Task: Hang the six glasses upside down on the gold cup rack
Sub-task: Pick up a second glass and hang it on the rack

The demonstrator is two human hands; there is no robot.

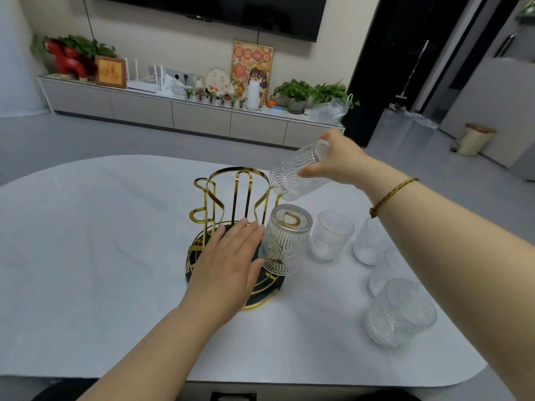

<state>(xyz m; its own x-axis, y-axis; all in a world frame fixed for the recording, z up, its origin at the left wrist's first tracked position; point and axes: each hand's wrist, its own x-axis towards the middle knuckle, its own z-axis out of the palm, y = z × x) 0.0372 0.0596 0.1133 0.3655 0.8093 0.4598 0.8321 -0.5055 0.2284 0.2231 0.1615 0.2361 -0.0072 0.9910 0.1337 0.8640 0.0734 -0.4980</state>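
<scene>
The gold cup rack [231, 195] stands mid-table on a dark round base. One ribbed glass [285, 241] hangs upside down on its front right prong. My right hand [338, 160] grips another glass [298, 173], tilted mouth-down just above and right of the rack's right side. My left hand [228, 256] lies flat with fingers apart on the rack's base, touching the hung glass. Several upright glasses stand to the right: one [331, 235] nearest the rack, one [369, 241] partly behind my right forearm, one [401, 312] closest to me.
The white oval table [101, 241] ends near my body at the bottom. Beyond it are grey floor, a low cabinet [173, 111] with plants and ornaments, and a small bin [474, 138] at far right.
</scene>
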